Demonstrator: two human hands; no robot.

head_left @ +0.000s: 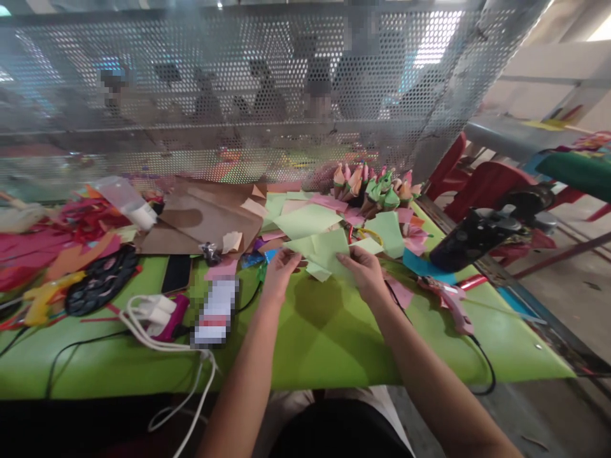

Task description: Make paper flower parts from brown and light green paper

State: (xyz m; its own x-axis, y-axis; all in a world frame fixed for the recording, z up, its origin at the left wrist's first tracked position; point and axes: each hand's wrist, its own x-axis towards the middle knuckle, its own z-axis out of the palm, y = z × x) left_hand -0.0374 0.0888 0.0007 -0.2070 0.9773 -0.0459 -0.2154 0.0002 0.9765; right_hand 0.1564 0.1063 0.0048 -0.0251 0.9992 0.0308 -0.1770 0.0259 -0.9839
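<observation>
Between my two hands a pale green sheet of paper (329, 249) is held up above the green table (329, 356). My left hand (281, 270) pinches its left edge, and my right hand (363, 268) pinches the right edge. Just beyond it lie more green paper sheets (308, 219) and pink scraps in a loose pile. A smaller green piece (317, 272) shows below the sheet; whether it is joined on I cannot tell. Rolled paper flowers (382, 191) in green and pink stand bunched behind the pile.
A pink glue gun (458, 308) and a black bottle (470, 238) are to the right. At left are a phone (217, 312), a purple power adapter (174, 318) with white cables, a yellow glue gun (55, 296) and brown paper (205, 216). A perforated metal screen (238, 89) rises behind.
</observation>
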